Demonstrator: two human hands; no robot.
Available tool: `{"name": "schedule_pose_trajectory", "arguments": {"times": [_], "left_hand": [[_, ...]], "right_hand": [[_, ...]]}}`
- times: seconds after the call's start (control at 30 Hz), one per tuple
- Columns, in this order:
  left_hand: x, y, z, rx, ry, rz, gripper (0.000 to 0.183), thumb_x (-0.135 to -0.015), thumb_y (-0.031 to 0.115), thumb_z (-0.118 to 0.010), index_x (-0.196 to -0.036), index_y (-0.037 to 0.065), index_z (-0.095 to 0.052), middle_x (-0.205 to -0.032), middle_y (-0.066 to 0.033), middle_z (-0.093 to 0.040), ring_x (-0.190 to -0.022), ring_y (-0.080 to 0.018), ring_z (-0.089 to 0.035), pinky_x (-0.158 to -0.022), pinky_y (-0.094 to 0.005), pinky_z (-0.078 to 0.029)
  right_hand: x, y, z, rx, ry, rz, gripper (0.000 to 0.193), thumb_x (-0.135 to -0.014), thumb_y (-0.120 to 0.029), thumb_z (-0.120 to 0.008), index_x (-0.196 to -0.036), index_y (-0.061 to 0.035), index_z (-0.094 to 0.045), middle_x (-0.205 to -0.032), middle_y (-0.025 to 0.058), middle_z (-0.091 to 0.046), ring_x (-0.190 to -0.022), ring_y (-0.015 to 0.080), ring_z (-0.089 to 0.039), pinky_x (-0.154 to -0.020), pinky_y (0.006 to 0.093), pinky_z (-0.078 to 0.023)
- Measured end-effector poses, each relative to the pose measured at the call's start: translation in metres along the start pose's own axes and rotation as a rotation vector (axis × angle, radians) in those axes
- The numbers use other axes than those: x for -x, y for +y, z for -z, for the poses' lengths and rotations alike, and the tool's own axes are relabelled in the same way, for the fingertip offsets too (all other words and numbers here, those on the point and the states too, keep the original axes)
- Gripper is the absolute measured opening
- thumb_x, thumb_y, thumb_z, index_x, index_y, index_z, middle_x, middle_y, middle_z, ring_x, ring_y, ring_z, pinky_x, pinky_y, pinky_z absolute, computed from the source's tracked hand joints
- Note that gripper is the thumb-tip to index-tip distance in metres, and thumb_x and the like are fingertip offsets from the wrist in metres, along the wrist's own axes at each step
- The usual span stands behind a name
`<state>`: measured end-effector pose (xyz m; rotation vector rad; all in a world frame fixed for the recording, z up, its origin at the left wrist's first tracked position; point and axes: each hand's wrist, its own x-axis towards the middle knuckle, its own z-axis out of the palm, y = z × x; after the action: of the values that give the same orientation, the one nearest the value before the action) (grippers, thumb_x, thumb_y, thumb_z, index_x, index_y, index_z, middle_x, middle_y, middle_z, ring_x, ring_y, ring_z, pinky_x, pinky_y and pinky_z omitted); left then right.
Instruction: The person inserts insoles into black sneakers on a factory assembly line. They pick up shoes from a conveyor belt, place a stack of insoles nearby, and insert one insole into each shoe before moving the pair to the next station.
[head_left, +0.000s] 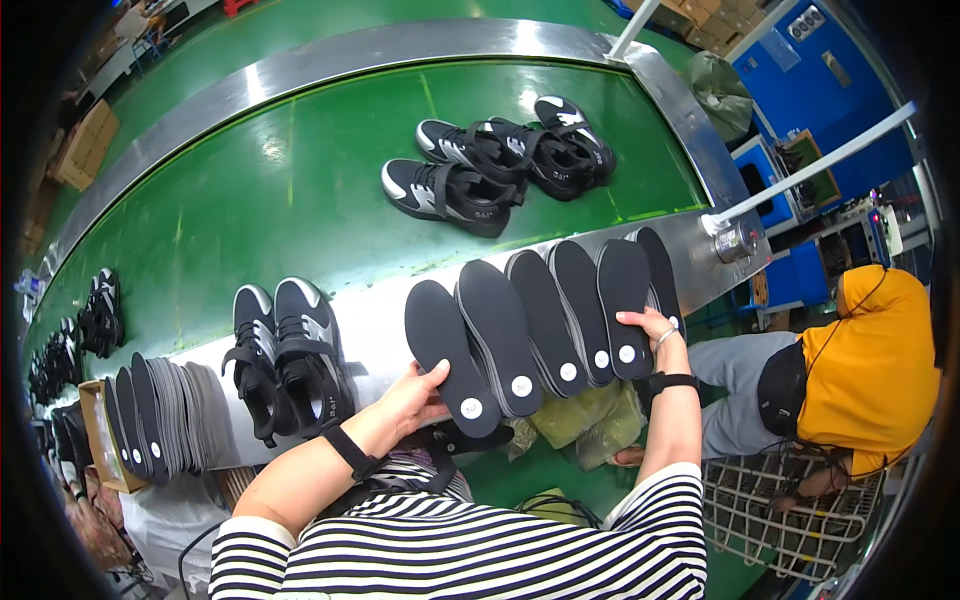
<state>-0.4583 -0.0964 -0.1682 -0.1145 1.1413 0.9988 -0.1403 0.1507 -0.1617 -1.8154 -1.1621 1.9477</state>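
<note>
Several stacks of black shoe insoles with round white stickers lie side by side along the metal ledge in front of me. My left hand (413, 396) grips the leftmost insole (438, 330) near its heel, thumb on top and fingers partly hidden beneath. At the right end of the row, my right hand (652, 326) has its thumb on another insole (622, 285), its other fingers mostly out of sight. Between my hands sit the middle stacks, including a thick insole stack (497, 325). Left of them stands a pair of black and grey sneakers (290, 350) with straps.
Beyond the ledge (370, 310) runs a green conveyor belt (250, 200) carrying more sneakers (450, 190). A long insole row (180, 410) stands on edge at the left, by a cardboard box (100, 430). To the right, a person in yellow (870, 360) bends near a wire cart (790, 520).
</note>
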Motion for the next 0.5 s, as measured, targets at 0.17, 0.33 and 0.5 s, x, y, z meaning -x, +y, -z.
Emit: {"name": "schedule_pose_trajectory", "arguments": {"times": [0.17,0.33,0.5], "left_hand": [[0.0,0.002,0.001,0.055,-0.038,0.014,0.059,-0.079,0.024,-0.059,-0.122,0.009,-0.021,-0.11,-0.0127,-0.044,-0.097,-0.0284,-0.05,-0.083,-0.0484,-0.04],[0.0,0.001,0.007,0.015,-0.054,0.038,0.058,-0.081,0.027,-0.056,-0.124,0.008,-0.022,-0.11,-0.0121,-0.045,-0.099,-0.0266,-0.048,-0.086,-0.0457,-0.037],[0.013,0.004,0.015,-0.063,0.0,0.032,0.061,-0.082,0.032,-0.051,-0.128,0.007,-0.021,-0.11,-0.0101,-0.046,-0.102,-0.0225,-0.044,-0.084,-0.0388,-0.035]], "right_hand": [[0.019,-0.014,-0.016,0.076,0.09,0.037,0.045,-0.061,-0.01,-0.071,-0.1,0.0023,-0.051,-0.086,0.0127,-0.06,-0.074,0.0228,-0.06,-0.069,0.0343,-0.05],[0.023,-0.013,0.016,-0.136,-0.079,0.039,0.037,-0.067,-0.013,-0.067,-0.098,0.0018,-0.053,-0.087,0.0112,-0.061,-0.074,0.021,-0.06,-0.069,0.0335,-0.05],[0.026,-0.025,0.023,-0.111,-0.004,0.102,0.04,-0.069,-0.017,-0.067,-0.1,0.0003,-0.05,-0.085,0.011,-0.06,-0.07,0.0208,-0.06,-0.065,0.0347,-0.051]]}}
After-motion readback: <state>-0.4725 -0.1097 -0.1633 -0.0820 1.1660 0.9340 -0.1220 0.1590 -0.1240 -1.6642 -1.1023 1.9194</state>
